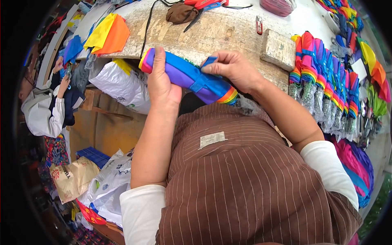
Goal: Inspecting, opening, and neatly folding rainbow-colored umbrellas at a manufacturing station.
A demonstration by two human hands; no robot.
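A folded rainbow umbrella (176,74), mostly blue and purple on top, lies aslant in front of my apron. My left hand (162,83) is closed around its left end, thumb along the fabric. Between the thumb and fingers of my right hand (237,70) is the loose end of the blue strap (210,61). Another part of this strap lies across the roll, with a lighter blue patch (198,85) on it. At the right end are rainbow edges, and clear plastic (248,104) shows just beyond them; the handle cannot be made out.
Several rolled rainbow umbrellas (322,67) with plastic-wrapped handles stand in a row at right, beside a worn block (279,49). Small red snips (259,25) and a brown pouch (181,13) lie on the worktable (220,36). White bags (122,83) hang left. Another person (47,110) works far left.
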